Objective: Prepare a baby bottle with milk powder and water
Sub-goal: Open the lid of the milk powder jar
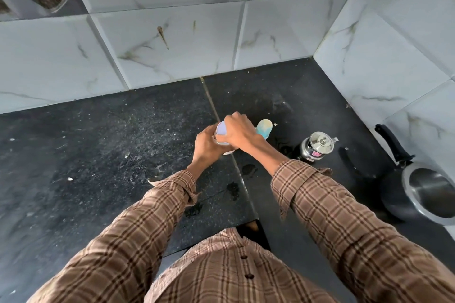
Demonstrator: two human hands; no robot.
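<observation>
On the dark counter [98,142], near the tiled corner, the left hand [205,145] curls round the side of a pale tin [222,130] while the right hand [237,128] grips its lid from above. Just behind the right hand stands a blue bottle [264,127]; a steel pot [317,146] and a pan [428,194] sit well apart to the right.

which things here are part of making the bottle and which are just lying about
In use:
- white round container with pale lid, gripped by left hand and right hand
- light blue bottle

Lying about:
- small lidded steel pot
- black-handled steel pan
</observation>
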